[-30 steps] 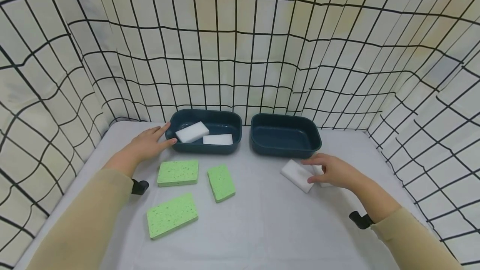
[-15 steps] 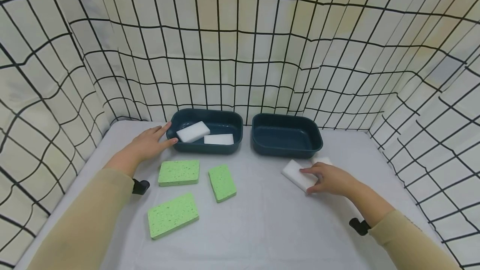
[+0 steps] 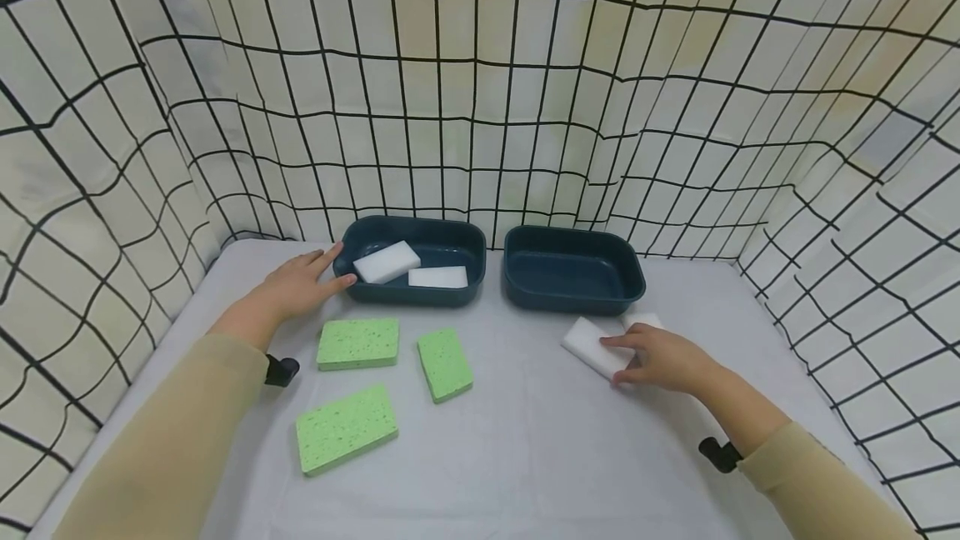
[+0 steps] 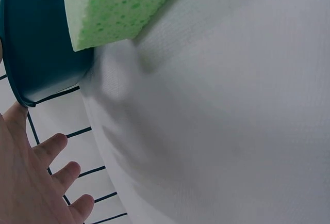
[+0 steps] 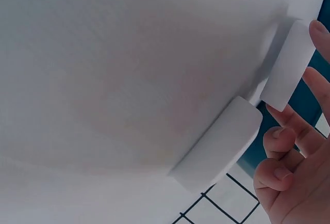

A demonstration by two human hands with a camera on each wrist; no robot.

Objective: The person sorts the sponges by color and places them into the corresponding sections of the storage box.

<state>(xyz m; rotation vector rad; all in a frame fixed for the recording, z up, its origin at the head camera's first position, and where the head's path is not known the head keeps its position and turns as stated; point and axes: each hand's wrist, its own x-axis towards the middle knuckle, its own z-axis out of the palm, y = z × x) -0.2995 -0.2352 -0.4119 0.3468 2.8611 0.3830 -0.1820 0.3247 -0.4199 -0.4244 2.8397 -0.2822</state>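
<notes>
My left hand has its fingers spread at the left end of a dark teal bin, with thumb and index finger at the rim. Two white sponges, one of them a tilted sponge, lie in that bin. My right hand pinches a white sponge on the cloth. In the right wrist view, thumb and fingertips meet opposite edges of this sponge, while the other fingers curl beside it. Another white sponge lies just behind the right hand, partly hidden by it.
A second teal bin stands beside the first. Before the left bin lie three green sponges: one near the rim, a smaller one and one nearer. Black-gridded cloth walls enclose the white-covered table at back and sides.
My right hand has come down and forward from above onto the nearer white sponge and now grips it. The left hand stays at the left bin.
</notes>
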